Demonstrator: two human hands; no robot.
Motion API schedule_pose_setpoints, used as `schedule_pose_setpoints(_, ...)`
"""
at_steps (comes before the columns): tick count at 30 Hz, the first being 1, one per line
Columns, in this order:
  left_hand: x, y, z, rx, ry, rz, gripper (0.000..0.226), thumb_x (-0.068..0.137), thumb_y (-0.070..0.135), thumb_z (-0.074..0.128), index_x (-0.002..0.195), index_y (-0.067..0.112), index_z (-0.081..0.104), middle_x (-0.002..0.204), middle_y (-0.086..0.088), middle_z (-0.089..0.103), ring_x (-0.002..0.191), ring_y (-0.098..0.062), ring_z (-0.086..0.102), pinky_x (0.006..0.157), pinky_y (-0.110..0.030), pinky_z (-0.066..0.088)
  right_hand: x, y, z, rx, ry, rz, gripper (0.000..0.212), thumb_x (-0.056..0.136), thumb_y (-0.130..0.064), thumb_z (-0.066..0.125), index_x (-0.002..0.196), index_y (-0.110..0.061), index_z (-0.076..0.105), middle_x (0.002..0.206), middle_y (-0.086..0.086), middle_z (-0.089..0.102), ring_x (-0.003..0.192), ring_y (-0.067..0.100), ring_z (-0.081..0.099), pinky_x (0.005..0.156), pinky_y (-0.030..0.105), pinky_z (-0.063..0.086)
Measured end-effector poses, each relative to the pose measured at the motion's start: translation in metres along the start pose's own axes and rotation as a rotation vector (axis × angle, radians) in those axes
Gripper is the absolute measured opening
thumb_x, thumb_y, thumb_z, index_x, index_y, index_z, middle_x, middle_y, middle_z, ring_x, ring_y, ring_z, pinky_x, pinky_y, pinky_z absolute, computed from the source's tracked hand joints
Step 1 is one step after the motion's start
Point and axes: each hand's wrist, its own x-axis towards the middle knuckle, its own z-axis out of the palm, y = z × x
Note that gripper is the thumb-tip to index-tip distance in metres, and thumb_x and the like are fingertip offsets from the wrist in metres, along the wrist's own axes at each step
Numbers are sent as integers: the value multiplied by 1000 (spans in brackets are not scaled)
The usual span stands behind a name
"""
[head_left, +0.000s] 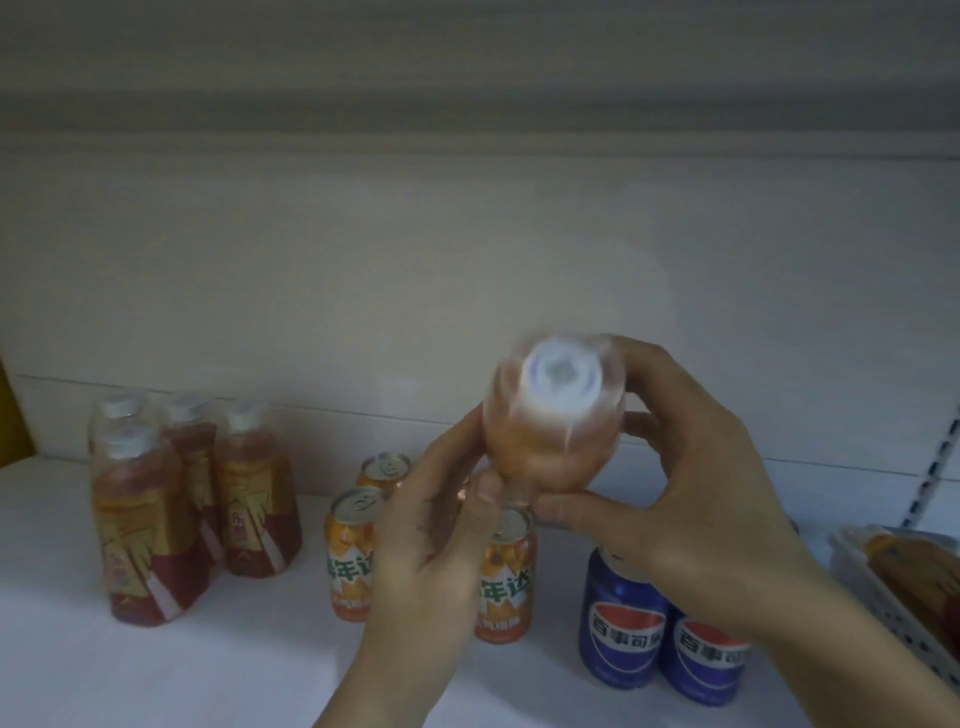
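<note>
Bare left hand (431, 545) and right hand (691, 467), bare forearms (857, 639), short thumbnail (487, 494).

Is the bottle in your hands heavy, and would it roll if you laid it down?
Probably fairly heavy for its size: the bottle looks nearly full of orange-brown drink, and both the left hand and right hand grip it. Its shoulder looks round, so on its side it would likely roll.

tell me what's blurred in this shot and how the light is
Head view: the bottle gripped by the left hand and right hand is smeared by motion blur, its white cap ghosted; the blue cans read sharper; head view overall is dim, darkest along the top.
</note>
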Motion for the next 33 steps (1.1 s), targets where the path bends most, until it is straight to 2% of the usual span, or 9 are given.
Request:
schedule_pose_setpoints(4, -4, 9, 5, -110, -156, -188, 47, 80, 67, 66, 119, 40, 70, 119, 0, 74, 113, -19, 70, 91, -31, 57, 3, -4, -8, 242, 8, 59, 76, 71, -40, 85, 140, -33, 52, 124, -6, 71, 116, 20, 69, 89, 45, 61)
schedule_pose_setpoints(9, -11, 20, 18, -433, -168, -533, 58, 62, 63, 83, 105, 25, 79, 107, -10, 77, 93, -22, 76, 74, -36, 63, 6, -6, -6, 266, 28, 280, 73, 76, -64, 80, 139, -46, 50, 123, -10, 68, 102, 10, 74, 79, 29, 64)
schedule_pose_setpoints(12, -17, 25, 25, -586, -127, -684, 49, 84, 56, 63, 109, 17, 78, 113, -16, 74, 93, -28, 75, 59, -35, 62, 6, -3, -2, 356, -5, 414, 55, 87, -62, 55, 139, -44, 57, 126, -11, 70, 105, 10, 74, 89, 35, 63)
schedule_pose_setpoints(14, -16, 28, 26, -690, -71, -740, 50, 80, 56, 57, 102, 17, 80, 109, -18, 75, 86, -30, 76, 49, -32, 59, 6, -1, -2, 405, -25, 473, 46, 97, -56, 48, 139, -41, 60, 124, -16, 71, 112, 8, 70, 98, 39, 59)
schedule_pose_setpoints(19, -11, 26, 24, -822, 12, -762, 52, 71, 59, 60, 82, 14, 83, 98, -18, 75, 73, -28, 70, 36, -22, 51, 6, -3, 5, 318, -71, 457, 35, 105, -42, 45, 135, -37, 63, 105, -33, 66, 95, -20, 63, 66, 4, 51)
schedule_pose_setpoints(26, -15, 25, 14, -836, 12, -746, 66, 90, 60, 45, 70, 10, 82, 83, -16, 76, 56, -25, 72, 32, -16, 46, 9, -11, 14, 330, -88, 453, 18, 100, -45, 46, 105, -49, 63, 80, -45, 64, 81, -26, 60, 57, 0, 45)
schedule_pose_setpoints(29, -10, 26, 7, -748, -9, -737, 62, 89, 63, 47, 77, 14, 83, 87, -13, 76, 64, -23, 71, 42, -21, 49, 6, -15, 18, 318, -57, 443, 25, 93, -49, 53, 114, -49, 67, 96, -39, 68, 88, -20, 64, 61, 4, 50)
schedule_pose_setpoints(31, -8, 27, 1, -641, -21, -687, 55, 87, 62, 50, 98, 18, 82, 105, -11, 76, 88, -24, 74, 75, -33, 55, 3, -16, 20, 363, -45, 472, 34, 93, -46, 57, 125, -45, 69, 118, -22, 72, 101, -2, 71, 73, 17, 58)
schedule_pose_setpoints(33, -6, 29, -6, -563, -29, -633, 53, 93, 57, 47, 118, 19, 74, 121, -11, 73, 111, -26, 70, 102, -46, 48, 3, -20, 23, 420, -86, 491, 42, 85, -47, 59, 126, -41, 69, 120, -6, 75, 101, 15, 76, 75, 29, 61)
